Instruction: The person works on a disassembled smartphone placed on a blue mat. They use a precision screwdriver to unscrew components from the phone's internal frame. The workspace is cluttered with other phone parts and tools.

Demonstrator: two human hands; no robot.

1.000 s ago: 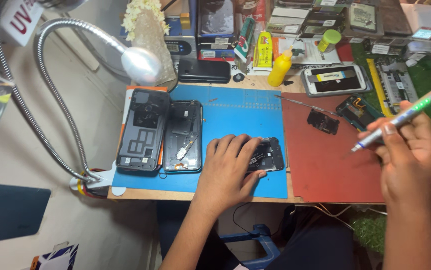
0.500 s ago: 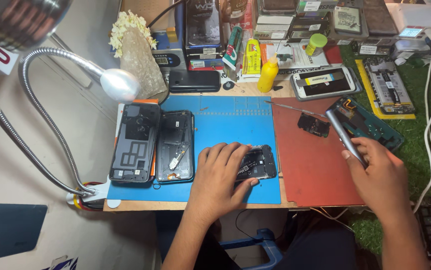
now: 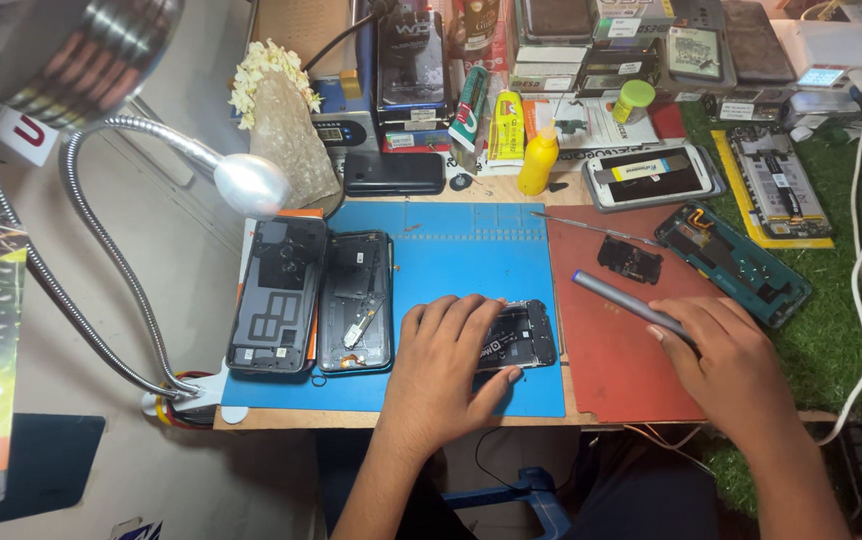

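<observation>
Screwdriver tip toward upper left

Left hand on opened phone, right hand around grey tool.

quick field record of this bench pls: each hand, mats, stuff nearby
left hand: pressed flat on an opened phone, on the blue mat
right hand: grips a grey screwdriver, tip up-left, over the red mat
left of phone: two open phone shells, side by side
back: yellow bottle, stacked boxes
lamp: gooseneck, far left
</observation>
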